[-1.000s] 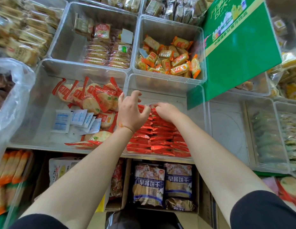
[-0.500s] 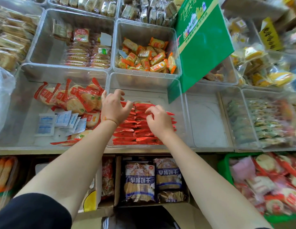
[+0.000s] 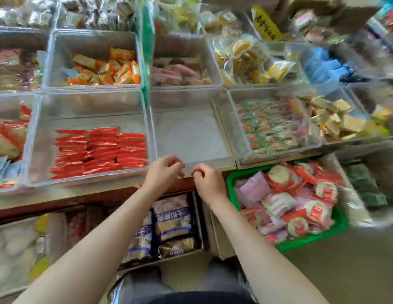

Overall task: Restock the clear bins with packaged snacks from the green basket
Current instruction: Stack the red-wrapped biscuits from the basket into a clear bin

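Two hands (image 3: 163, 173) (image 3: 207, 183), fingers loosely curled, holding nothing, nr green basket (image 3: 231, 179)

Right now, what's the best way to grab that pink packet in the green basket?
Pinch the pink packet by its upper flat edge, coming from above with the right hand, which hovers just left of the green basket. It lies on top of the pile at the near-left corner, with red-and-white packets crowding its right.

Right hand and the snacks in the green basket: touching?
Apart. The head view shows the right hand left of the green basket, holding nothing, clear of its snacks.
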A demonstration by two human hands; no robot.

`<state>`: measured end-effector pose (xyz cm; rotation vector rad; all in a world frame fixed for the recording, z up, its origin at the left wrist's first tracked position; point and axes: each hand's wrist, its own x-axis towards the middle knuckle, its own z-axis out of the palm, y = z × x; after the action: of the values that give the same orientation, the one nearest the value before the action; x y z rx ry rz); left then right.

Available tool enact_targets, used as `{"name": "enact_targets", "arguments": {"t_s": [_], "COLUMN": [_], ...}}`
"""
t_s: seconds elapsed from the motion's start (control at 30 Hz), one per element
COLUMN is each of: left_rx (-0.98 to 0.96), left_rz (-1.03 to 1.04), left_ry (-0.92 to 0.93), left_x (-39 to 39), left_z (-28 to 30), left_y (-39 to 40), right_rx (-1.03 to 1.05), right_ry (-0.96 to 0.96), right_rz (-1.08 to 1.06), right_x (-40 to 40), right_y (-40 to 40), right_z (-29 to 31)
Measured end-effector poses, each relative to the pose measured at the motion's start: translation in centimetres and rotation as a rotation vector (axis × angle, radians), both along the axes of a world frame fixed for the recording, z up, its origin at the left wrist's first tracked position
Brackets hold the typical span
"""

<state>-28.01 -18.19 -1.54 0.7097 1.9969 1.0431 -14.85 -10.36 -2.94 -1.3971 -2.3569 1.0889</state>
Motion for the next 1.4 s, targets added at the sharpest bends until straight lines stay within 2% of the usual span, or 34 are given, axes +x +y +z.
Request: {"name": "enact_targets", "arguments": {"t_s": [0.1,0.17,0.33,0.47,0.6,0.7,0.77,0.83,0.9,1.0,1.1,1.3,1.4], "left_rx": [-0.009,-0.071,-0.351,-0.464,-0.542,-0.63,-0.735,-0.805,-0.847,-0.844,-0.745,-0.304,-0.211], "left_rz": [0.134,0.171,0.09,0.096,0.009,-0.267,-0.449,-0.589,-0.662,-0.577,-0.349,0.245,0.32], "left_ry": [-0.253,-0.34,-0.413,-0.444,-0.345,-0.064,0.044,0.152,0.285,0.384,0.27,-0.161,-0.265], "left_x": [7.9,13.0,23.2,28.0,31.0,32.2,32.8,33.5,34.2,34.9,34.4,31.9,31.4], "left_z": [-1.2,-2.4,-5.0,-6.2,-6.8,-7.8,-8.6,-9.2,-9.7,-10.0,-9.6,-5.5,-3.8], "left_y": [4.6,7.1,10.4,12.1,13.2,12.8,12.2,11.8,11.5,11.4,12.0,13.0,13.6], "right_rx": [-0.028,-0.06,-0.137,-0.281,-0.133,-0.156,-0.172,-0.19,-0.273,-0.396,-0.544,-1.053,-1.206], "right_ry": [-0.007,-0.074,-0.373,-0.526,-0.819,-0.858,-0.85,-0.774,-0.621,-0.402,-0.256,0.22,0.375], "right_rz": [0.006,0.035,0.108,0.253,0.539,0.594,0.632,0.617,0.555,0.448,0.339,-0.127,-0.212], "right_x": [7.8,13.0,24.1,30.1,32.8,33.0,33.2,33.3,33.1,32.6,32.4,33.3,33.5], "right_y": [5.6,9.3,16.5,19.1,20.0,20.1,20.6,21.4,22.4,23.8,24.7,25.1,25.2], "right_z": [-2.1,-3.0,-5.1,-6.5,-7.7,-7.7,-7.4,-7.0,-6.1,-5.0,-4.5,-3.6,-3.5]}}
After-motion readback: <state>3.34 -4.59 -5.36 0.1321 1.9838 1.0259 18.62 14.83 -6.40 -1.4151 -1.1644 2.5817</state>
